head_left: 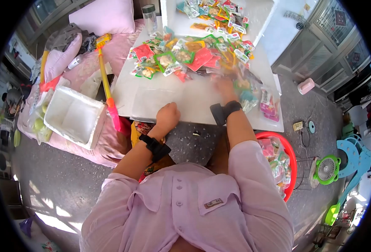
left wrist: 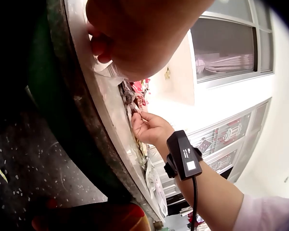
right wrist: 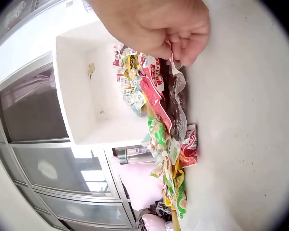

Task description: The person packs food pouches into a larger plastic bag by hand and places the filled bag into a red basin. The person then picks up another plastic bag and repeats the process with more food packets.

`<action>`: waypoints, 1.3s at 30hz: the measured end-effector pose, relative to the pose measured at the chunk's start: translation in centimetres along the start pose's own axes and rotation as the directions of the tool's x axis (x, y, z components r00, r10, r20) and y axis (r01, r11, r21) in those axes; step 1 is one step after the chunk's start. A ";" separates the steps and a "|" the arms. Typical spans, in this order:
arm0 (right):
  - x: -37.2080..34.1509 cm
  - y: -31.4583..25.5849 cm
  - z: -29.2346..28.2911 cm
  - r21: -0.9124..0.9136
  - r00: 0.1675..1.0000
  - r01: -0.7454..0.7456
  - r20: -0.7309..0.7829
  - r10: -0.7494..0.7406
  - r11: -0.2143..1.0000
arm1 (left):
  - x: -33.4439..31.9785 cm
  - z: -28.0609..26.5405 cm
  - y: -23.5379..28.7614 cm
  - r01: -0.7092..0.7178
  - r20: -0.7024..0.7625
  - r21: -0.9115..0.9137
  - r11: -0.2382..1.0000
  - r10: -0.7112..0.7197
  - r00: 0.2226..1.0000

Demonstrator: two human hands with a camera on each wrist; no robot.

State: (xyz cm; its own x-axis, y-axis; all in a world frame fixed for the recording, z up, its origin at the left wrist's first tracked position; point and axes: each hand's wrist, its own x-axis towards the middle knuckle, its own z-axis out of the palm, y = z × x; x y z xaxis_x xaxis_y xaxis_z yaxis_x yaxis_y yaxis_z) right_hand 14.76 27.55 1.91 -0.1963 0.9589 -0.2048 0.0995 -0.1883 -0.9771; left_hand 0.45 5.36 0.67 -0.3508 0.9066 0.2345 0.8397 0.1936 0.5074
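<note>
My right hand (right wrist: pixel 168 29) pinches the upper edge of a clear plastic snack packet with dark contents (right wrist: pixel 176 96), at the front of a heap of snack packets (head_left: pixel 194 56). In the head view that hand is blurred. Close to the table's near edge, my left hand (head_left: pixel 168 116) rests with its fingers curled, over the lower corner of a flat clear plastic bag (head_left: pixel 154 97). Seen from the left wrist, clear film (left wrist: pixel 108 77) lies right by those fingers (left wrist: pixel 100 47); I cannot tell whether they grip it.
Behind the heap stands a white foam box (head_left: pixel 261 21) with more packets, beside a glass jar (head_left: pixel 150 20). Purple packets (head_left: pixel 269 105) lie at the table's right edge. A red basin (head_left: pixel 292 168) of packets sits below. An empty foam box (head_left: pixel 74 115) is on the bed at left.
</note>
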 end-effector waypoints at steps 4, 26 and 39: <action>2.1 4.5 -0.2 -0.036 0.892 0.393 0.257 -0.371 0.919 | -0.1 -0.3 0.5 -0.023 -0.027 0.028 0.999 0.024 0.999; -12.5 4.7 -4.2 -0.429 0.575 0.792 0.280 -0.769 0.435 | 0.0 0.1 -0.4 0.184 -0.106 -0.219 0.958 -0.211 0.972; -14.3 3.8 -5.1 0.427 0.901 -0.150 0.431 -0.055 0.892 | -0.2 0.1 0.3 0.078 -0.029 0.006 0.997 -0.078 0.997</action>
State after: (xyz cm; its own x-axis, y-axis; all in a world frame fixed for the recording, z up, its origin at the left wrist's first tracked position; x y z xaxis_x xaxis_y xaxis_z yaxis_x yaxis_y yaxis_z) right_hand 22.95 14.25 1.42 -0.6029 0.7825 -0.1558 -0.2982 -0.4021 -0.8657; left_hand 0.80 5.30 0.73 -0.4274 0.8773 0.2184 0.8121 0.2664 0.5192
